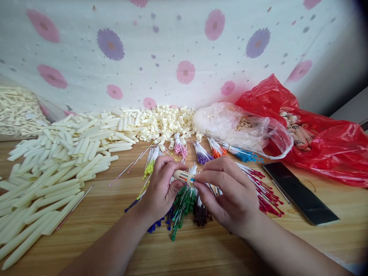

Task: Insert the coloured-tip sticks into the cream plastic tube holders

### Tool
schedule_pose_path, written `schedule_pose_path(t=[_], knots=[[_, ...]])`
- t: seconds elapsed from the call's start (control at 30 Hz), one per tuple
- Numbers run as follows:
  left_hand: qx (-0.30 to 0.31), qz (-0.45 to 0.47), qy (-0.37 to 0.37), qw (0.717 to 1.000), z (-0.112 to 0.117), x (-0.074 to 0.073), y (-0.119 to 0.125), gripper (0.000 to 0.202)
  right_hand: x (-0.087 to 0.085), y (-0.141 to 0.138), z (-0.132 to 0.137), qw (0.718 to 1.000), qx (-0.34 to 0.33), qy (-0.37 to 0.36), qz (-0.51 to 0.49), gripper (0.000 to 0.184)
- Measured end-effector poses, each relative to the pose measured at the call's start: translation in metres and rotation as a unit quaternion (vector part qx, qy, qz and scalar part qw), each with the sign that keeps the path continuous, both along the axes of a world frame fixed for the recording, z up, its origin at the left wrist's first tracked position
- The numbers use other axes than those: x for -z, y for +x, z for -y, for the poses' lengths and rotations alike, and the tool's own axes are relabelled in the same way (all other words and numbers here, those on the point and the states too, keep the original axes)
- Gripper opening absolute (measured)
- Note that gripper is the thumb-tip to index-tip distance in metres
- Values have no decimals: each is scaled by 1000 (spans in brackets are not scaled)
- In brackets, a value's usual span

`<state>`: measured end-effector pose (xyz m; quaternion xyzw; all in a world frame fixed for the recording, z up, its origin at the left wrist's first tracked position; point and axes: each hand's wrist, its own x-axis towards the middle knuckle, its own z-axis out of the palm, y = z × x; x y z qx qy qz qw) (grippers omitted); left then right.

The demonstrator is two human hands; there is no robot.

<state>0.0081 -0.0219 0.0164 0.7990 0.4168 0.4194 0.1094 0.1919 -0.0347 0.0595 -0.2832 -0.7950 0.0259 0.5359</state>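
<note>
My left hand (161, 188) is closed round a cream slotted pen barrel (183, 176), held nearly level above the table. Bits of orange and blue show in its slots. The thumb and fingers of my right hand (234, 195) pinch a small blue-ended pen refill (192, 179) at the barrel's right end. Much of the refill is hidden by the barrel and my fingers. Beneath and around my hands lie bundles of thin refills: green (181, 207), dark brown (202, 212), red (267, 191), purple (202, 152), orange (217, 148), pink (180, 146) and yellow (151, 163).
Cream pen tubes (63, 168) are heaped on the left, and short slotted pieces (166, 120) at the back. A clear plastic bag (218, 119) and a red bag (324, 145) sit at the back right. A black phone (299, 193) lies on the wooden table (184, 257).
</note>
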Motion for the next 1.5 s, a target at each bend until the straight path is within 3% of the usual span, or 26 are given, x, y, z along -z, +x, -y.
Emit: schedule_pose_path(t=[0.27,0.5,0.73,0.83,0.93,1.03,1.1,1.2,1.33,1.5], knots=[[-48,-6,60,997,1,-1,3,42,8,-4,-1,998,-2,-59,-18,10],[-145,-36,145,978,0,1,1,33,17,-16,1,967,9,-190,-170,6],[-155,-26,163,974,-1,-1,0,32,30,-18,0,907,-125,-306,-262,14],[-133,6,109,985,-8,0,-4,36,29,-9,-7,915,-127,-276,-265,17],[-132,95,4,987,-22,4,-13,43,24,-1,-16,961,-54,-201,-181,15],[-98,213,-146,961,-36,10,-24,43,24,-5,-21,972,-104,-207,45,11],[-67,256,-212,941,-41,12,-28,38,27,-14,-22,947,-131,-199,214,12],[-91,298,-229,922,-43,10,-30,31,33,-31,-28,908,-103,-140,380,16],[-93,354,-204,908,-42,7,-28,26,39,-49,-47,841,-136,-71,519,17],[-93,341,-196,915,-43,6,-29,26,37,-64,-62,775,-166,-16,610,22]])
